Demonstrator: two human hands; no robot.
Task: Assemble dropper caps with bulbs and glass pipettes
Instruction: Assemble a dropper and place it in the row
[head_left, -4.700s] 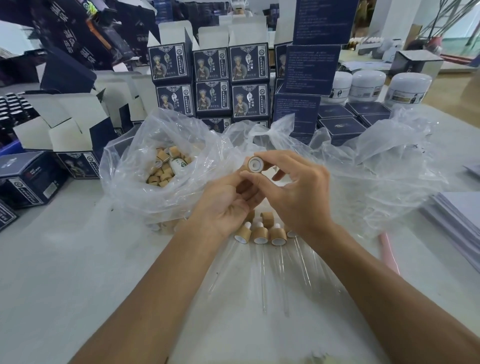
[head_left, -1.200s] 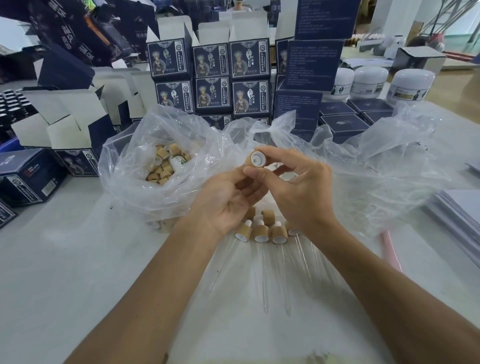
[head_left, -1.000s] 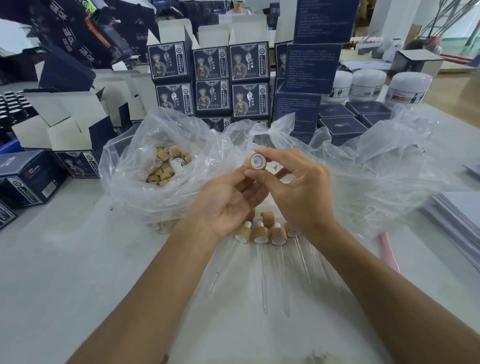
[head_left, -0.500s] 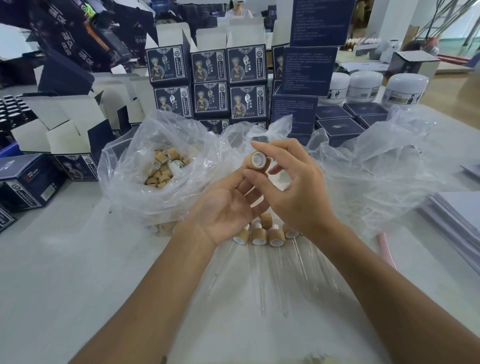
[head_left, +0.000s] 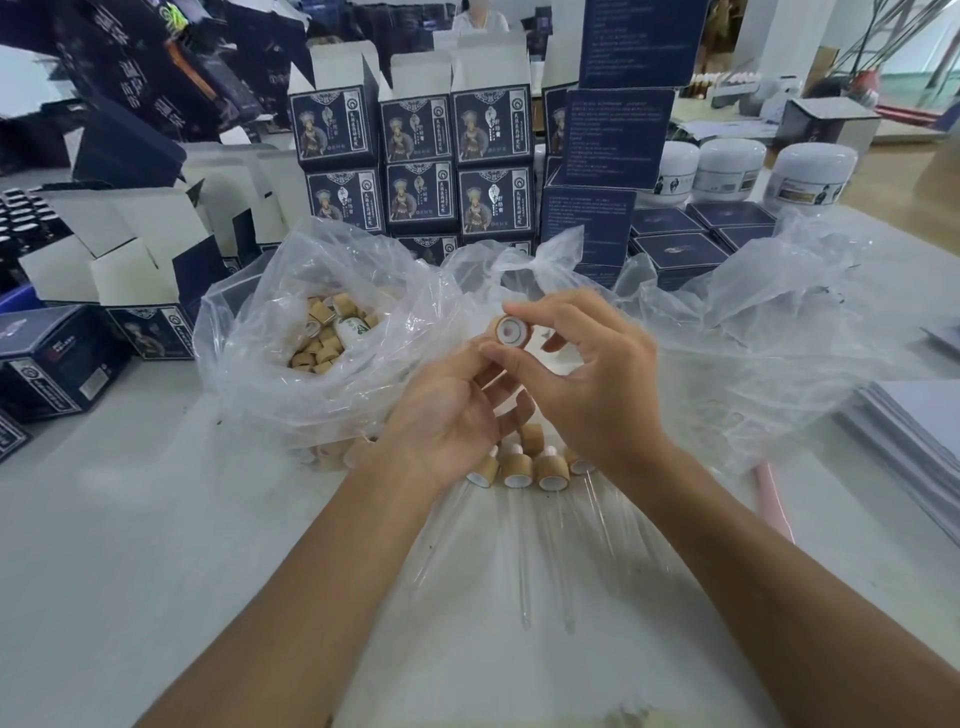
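Head view: a white work table (head_left: 130, 545) carries stacked dark-blue product boxes (head_left: 421, 156), white jars (head_left: 727, 163) and a clear plastic bag (head_left: 270, 322) holding loose wood-coloured caps (head_left: 322, 343). The right hand (head_left: 587, 384) pinches one dropper cap (head_left: 510, 331) between thumb and forefinger above the table, its white open underside facing the camera, while the left hand (head_left: 452, 415) lies palm-up just below with loosely bent fingers touching the cap; whether it holds anything cannot be told. Assembled droppers (head_left: 524, 467) with glass pipettes (head_left: 522, 561) lie in a row on the table beneath both hands.
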